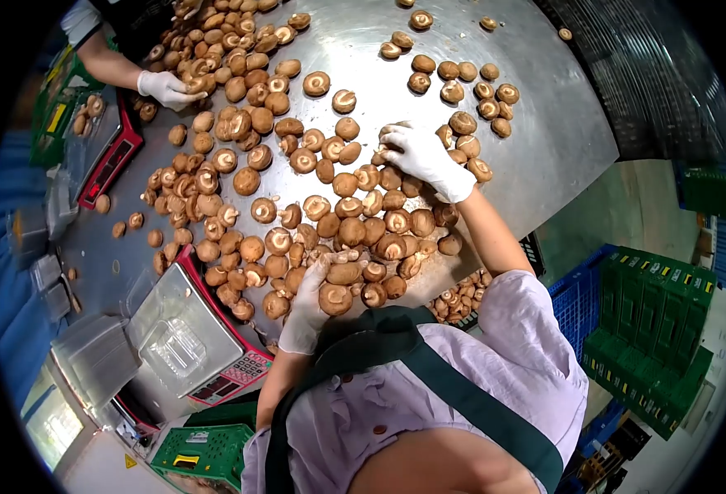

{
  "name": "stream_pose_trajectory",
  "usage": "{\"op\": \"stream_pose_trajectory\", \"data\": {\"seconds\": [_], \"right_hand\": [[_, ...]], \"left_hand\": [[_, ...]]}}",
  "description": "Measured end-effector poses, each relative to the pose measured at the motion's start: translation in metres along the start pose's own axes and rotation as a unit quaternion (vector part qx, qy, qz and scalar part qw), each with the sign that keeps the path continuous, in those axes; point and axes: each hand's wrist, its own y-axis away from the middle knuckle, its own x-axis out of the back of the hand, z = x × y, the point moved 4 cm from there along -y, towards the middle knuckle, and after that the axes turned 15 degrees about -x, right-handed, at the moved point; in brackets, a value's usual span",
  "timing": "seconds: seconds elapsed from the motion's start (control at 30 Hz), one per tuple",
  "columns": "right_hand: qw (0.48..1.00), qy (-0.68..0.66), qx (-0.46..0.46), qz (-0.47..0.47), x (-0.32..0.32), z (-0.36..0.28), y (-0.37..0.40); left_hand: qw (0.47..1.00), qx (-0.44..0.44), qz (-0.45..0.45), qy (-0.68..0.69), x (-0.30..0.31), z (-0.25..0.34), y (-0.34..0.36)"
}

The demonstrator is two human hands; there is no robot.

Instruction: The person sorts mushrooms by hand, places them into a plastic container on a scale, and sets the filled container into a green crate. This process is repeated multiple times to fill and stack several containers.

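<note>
Brown shiitake mushrooms [351,231] lie in a loose heap on the metal table in front of me, some cap up and some showing pale stems. My left hand [304,311], in a white glove, is at the near edge of the heap. Its fingers are curled round a couple of mushrooms [336,299] held against the palm. Farther out to the right, my gloved right hand [422,160] reaches over the heap. Its fingers bend down around a mushroom that is mostly hidden beneath them.
A scale [186,329] with a clear plastic tray stands at the left, with another red scale [113,156] beyond. At the upper left a co-worker's gloved hand [165,87] touches mushrooms. Green crates [655,305] are stacked at the right. A crate of mushroom pieces [459,298] sits below the table edge.
</note>
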Motion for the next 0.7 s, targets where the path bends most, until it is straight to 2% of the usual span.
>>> {"op": "stream_pose_trajectory", "data": {"seconds": [0.03,0.07,0.13,0.23,0.33,0.37,0.4,0.47,0.5,0.53,0.63,0.67,0.7], "right_hand": [[1.000,0.005,-0.023,0.015,0.006,-0.002,0.003],[0.999,0.016,-0.013,0.051,0.003,0.004,0.003],[0.995,-0.025,-0.088,0.042,0.004,0.003,0.005],[0.992,-0.094,-0.022,0.078,-0.005,-0.018,0.006],[0.996,-0.039,0.014,0.083,-0.028,-0.039,0.003],[0.998,-0.007,-0.002,0.058,-0.037,-0.043,0.000],[0.993,0.025,-0.010,0.114,-0.046,-0.044,-0.003],[0.998,0.008,-0.042,0.054,-0.041,-0.047,-0.011],[0.997,-0.014,-0.028,0.068,-0.045,-0.042,-0.014],[0.998,-0.012,-0.042,0.036,-0.046,-0.040,-0.016],[0.996,0.056,-0.064,0.022,-0.036,-0.055,-0.012],[0.996,0.056,-0.060,0.019,-0.039,-0.061,-0.014],[0.998,0.017,-0.019,0.060,-0.038,-0.070,-0.017]], "left_hand": [[0.999,0.042,0.005,0.021,0.010,-0.005,-0.001],[0.999,0.039,0.005,0.020,0.017,-0.007,0.001],[0.998,0.027,0.049,-0.031,0.024,-0.008,0.004],[0.996,0.015,0.027,-0.086,0.016,0.000,0.011],[0.996,0.015,0.016,-0.087,0.012,0.001,0.018],[0.995,0.019,0.021,-0.092,0.009,0.002,0.020],[0.995,0.024,0.025,-0.098,0.005,0.002,0.023],[0.993,0.015,0.028,-0.115,0.000,0.004,0.025],[0.990,0.017,0.029,-0.136,-0.001,0.005,0.027],[0.987,0.019,0.031,-0.157,0.000,0.006,0.030],[0.989,0.015,0.029,-0.142,0.001,0.010,0.034],[0.990,0.016,0.030,-0.138,0.002,0.011,0.034],[0.990,0.020,0.024,-0.136,0.007,0.009,0.034]]}}
